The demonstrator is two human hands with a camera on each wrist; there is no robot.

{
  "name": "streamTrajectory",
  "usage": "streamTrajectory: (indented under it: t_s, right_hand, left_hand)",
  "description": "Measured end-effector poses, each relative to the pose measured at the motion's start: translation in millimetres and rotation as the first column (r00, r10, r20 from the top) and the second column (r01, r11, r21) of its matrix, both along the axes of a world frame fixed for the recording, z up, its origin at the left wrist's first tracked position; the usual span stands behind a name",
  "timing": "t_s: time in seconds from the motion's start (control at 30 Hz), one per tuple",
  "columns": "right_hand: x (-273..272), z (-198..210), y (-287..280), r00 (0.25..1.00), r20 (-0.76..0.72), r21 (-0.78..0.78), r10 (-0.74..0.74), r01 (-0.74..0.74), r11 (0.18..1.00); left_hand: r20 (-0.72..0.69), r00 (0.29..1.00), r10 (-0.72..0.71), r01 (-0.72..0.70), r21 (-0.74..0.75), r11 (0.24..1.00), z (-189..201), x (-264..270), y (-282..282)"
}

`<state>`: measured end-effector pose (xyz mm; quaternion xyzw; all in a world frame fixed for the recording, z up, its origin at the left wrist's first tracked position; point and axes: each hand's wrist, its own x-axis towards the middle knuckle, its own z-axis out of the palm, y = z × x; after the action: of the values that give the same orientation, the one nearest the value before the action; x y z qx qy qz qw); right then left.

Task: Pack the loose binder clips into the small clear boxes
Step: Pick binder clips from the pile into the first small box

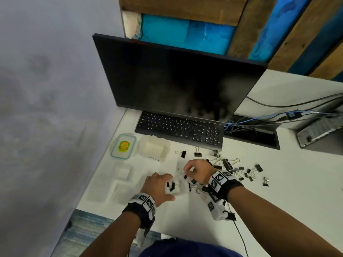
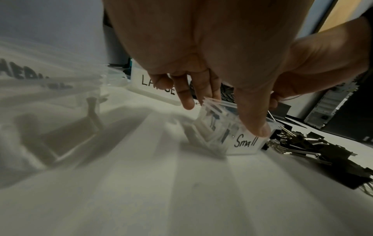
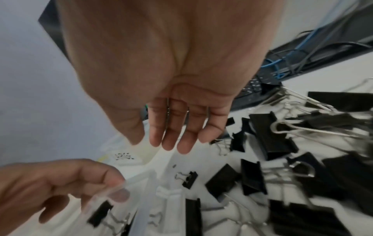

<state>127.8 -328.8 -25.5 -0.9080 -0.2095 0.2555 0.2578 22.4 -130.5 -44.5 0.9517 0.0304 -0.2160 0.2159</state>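
Observation:
My left hand [image 1: 169, 188] grips a small clear box [image 1: 178, 188] on the white desk, thumb on the near wall and fingers on the far side. The box is labelled "Small" [image 2: 245, 142] and has several small black binder clips inside. My right hand [image 1: 186, 170] hovers just above and behind the box. In the right wrist view its fingers [image 3: 171, 143] hang fairly straight, with nothing seen between them and the thumb. A small black clip [image 1: 185, 176] shows just under the fingertips. Loose black clips [image 1: 228, 167] of mixed sizes lie to the right.
A box labelled "LARGE" [image 1: 154, 148] and a lid with a green and yellow sticker [image 1: 123, 146] stand behind on the left. More clear boxes [image 1: 120, 190] sit near the left desk edge. A keyboard [image 1: 180, 130], monitor [image 1: 176, 76] and cables [image 1: 259, 121] fill the back.

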Motion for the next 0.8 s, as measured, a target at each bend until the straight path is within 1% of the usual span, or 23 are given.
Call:
streamTrajectory:
  t_s: [0.07, 0.13, 0.23, 0.3, 0.4, 0.53, 0.57, 0.6, 0.67, 0.7, 0.73, 0.8]
  right_hand:
    - [0, 0, -15, 0.999, -0.001, -0.036, -0.035, 0.035, 0.999]
    - [1, 0, -32, 0.996, 0.009, -0.073, -0.093, 0.093, 0.993]
    - [3, 1, -55, 0.990, 0.044, -0.152, -0.136, 0.141, 0.978]
    - [1, 1, -64, 0.989, 0.036, -0.194, -0.143, 0.147, 0.970]
    - [-3, -1, -66, 0.993, 0.001, -0.176, -0.120, 0.118, 0.977]
    - [-6, -5, -46, 1.000, -0.026, -0.149, 0.008, -0.012, 0.989]
    - [-7, -5, -40, 0.999, -0.027, -0.132, 0.021, -0.024, 0.991]
    - [-7, -6, -34, 0.999, -0.029, -0.108, 0.020, -0.023, 0.994]
    - [-8, -7, -27, 1.000, -0.011, -0.081, 0.002, -0.003, 0.997]
    - [-8, -8, -25, 1.000, 0.001, -0.076, -0.008, 0.008, 0.997]
    - [-8, -9, -25, 1.000, 0.009, -0.073, -0.014, 0.014, 0.997]
    - [-8, -11, -27, 1.000, 0.002, -0.087, -0.018, 0.018, 0.996]
  left_hand:
    - [0.012, 0.999, -0.052, 0.052, 0.015, 0.999, -2, 1, -3]
    - [0.042, 0.994, -0.103, 0.100, 0.063, 0.993, -5, 3, -5]
    - [0.082, 0.994, -0.068, 0.058, 0.116, 0.992, -7, 5, -1]
    - [0.088, 0.994, -0.071, 0.061, 0.114, 0.992, -7, 4, 0]
    - [0.056, 0.992, -0.109, 0.104, 0.095, 0.990, -4, 7, -1]
    - [0.034, 0.989, -0.144, 0.142, 0.065, 0.988, -2, 10, -4]
    - [0.041, 0.988, -0.148, 0.145, 0.064, 0.987, -1, 9, -4]
    - [0.066, 0.990, -0.124, 0.120, 0.059, 0.991, -1, 9, -3]
    - [0.126, 0.991, 0.037, -0.036, -0.010, 0.999, -1, 8, 1]
    - [0.139, 0.986, 0.087, -0.083, -0.032, 0.996, -2, 8, 3]
    - [0.142, 0.986, 0.086, -0.080, -0.050, 0.996, -1, 8, 4]
    - [0.123, 0.992, -0.014, 0.016, -0.011, 1.000, -2, 5, 4]
